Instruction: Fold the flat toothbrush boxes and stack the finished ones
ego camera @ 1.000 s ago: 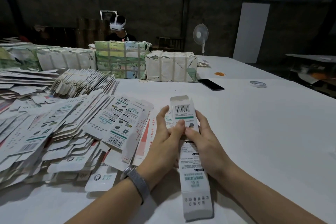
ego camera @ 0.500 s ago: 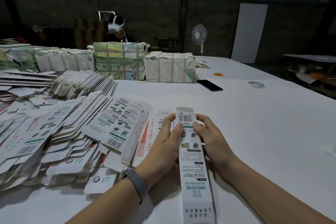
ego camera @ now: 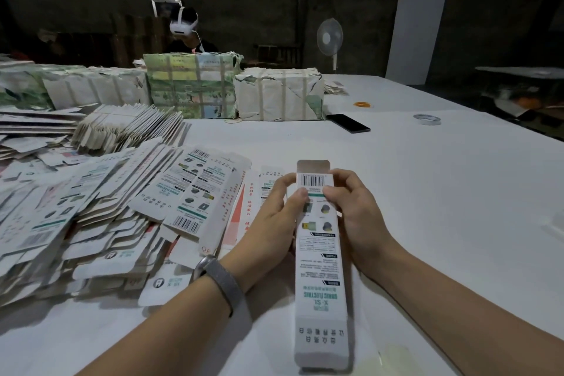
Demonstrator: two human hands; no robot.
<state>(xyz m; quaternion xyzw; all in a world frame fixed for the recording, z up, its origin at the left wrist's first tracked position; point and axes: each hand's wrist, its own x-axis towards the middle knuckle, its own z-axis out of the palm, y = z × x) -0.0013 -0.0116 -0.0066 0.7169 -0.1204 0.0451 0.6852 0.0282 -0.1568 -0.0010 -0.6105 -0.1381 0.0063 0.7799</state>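
Half a second before, both thumbs sat side by side just under the barcode, and the box top was lower and closer to the person. Now the box (ego camera: 320, 256) had moved a little farther out over the table (ego camera: 442, 192), and its small end flap stood up bare above the fingers. One second before, the hands held the box nearer its middle; now they were up at its far end.

The left hand (ego camera: 274, 220) gripped the left side of the box, with its fingers curled round the edge and its thumb pressed on the front under the barcode. The right hand (ego camera: 357, 210) gripped the right side the same way, thumb on the front and fingers curled behind.

The box was long and thin. Its long way ran straight from the person toward the far edge of the table. The barcode end pointed away, and the other end pointed back at the person, near the front edge of the table. The printed side faced up.

A big messy pile of flat boxes (ego camera: 91, 210) lay along the left side of the table, just beside the left hand. Wrapped bundles (ego camera: 277, 94) stood near the far edge. A phone (ego camera: 348, 123) and a tape roll (ego camera: 427, 119) lay well apart from the hands.
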